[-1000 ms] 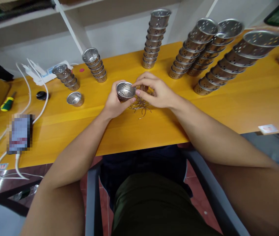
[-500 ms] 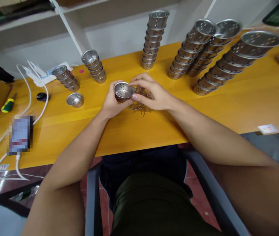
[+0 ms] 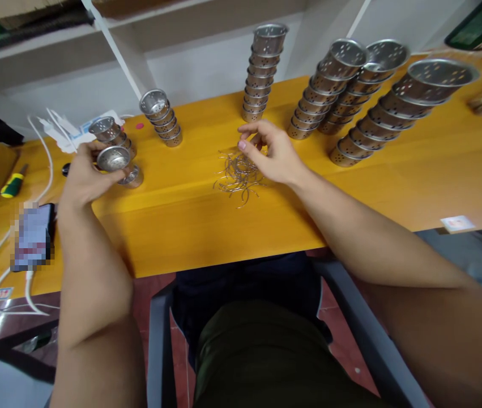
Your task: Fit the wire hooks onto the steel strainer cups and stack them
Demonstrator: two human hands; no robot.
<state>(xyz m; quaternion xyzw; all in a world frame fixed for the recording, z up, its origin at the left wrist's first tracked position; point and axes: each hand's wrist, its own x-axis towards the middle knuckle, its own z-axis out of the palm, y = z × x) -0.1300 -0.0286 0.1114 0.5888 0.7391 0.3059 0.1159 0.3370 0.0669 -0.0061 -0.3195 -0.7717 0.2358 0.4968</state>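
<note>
My left hand (image 3: pixel 85 173) grips a small perforated metal cup (image 3: pixel 114 159) at the left, just over a single cup (image 3: pixel 133 177) on the table. Behind it stands a short stack of cups (image 3: pixel 107 130), partly hidden by the held cup. Over a loose pile of thin curved wires (image 3: pixel 239 174), my right hand (image 3: pixel 272 150) hovers with thumb and fingers apart, and nothing shows between them.
A stack of cups (image 3: pixel 165 120) stands left of centre, and a tall stack (image 3: pixel 261 73) rises at the back. Several more tall stacks (image 3: pixel 363 130) lean at the right. A phone (image 3: pixel 32 235) with white cables and a screwdriver (image 3: pixel 13 182) lie at the left.
My left hand has carried the cup leftward from the wire pile to above the single cup. My right hand has come off the cup and its fingers have parted.
</note>
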